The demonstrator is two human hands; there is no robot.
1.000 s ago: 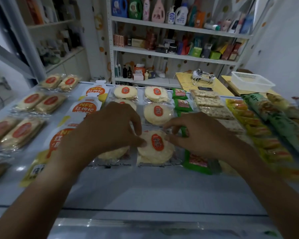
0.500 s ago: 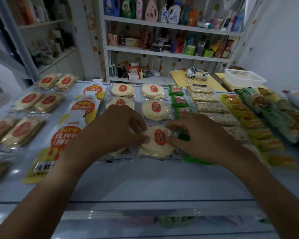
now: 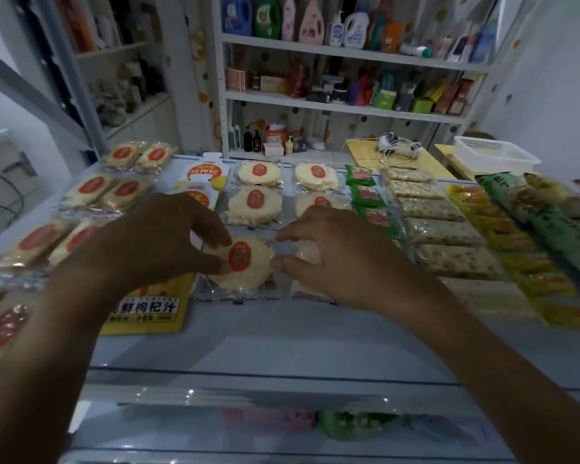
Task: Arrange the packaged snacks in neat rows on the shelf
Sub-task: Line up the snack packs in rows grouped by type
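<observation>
Both my hands pinch one round rice cracker pack [image 3: 246, 264], left hand [image 3: 154, 242] at its left edge, right hand [image 3: 335, 259] at its right edge. It now lies one column further left on the shelf [image 3: 282, 343], below two matching packs [image 3: 255, 205].

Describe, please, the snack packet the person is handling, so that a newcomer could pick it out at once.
Start at the pale blue shelf top covered in snack rows. Find the two columns of clear-wrapped round pale rice cakes with orange-red oval labels; the one meant is nearest the viewer in the left column. It alone sits between the fingertips of the left hand and the right hand.
</observation>
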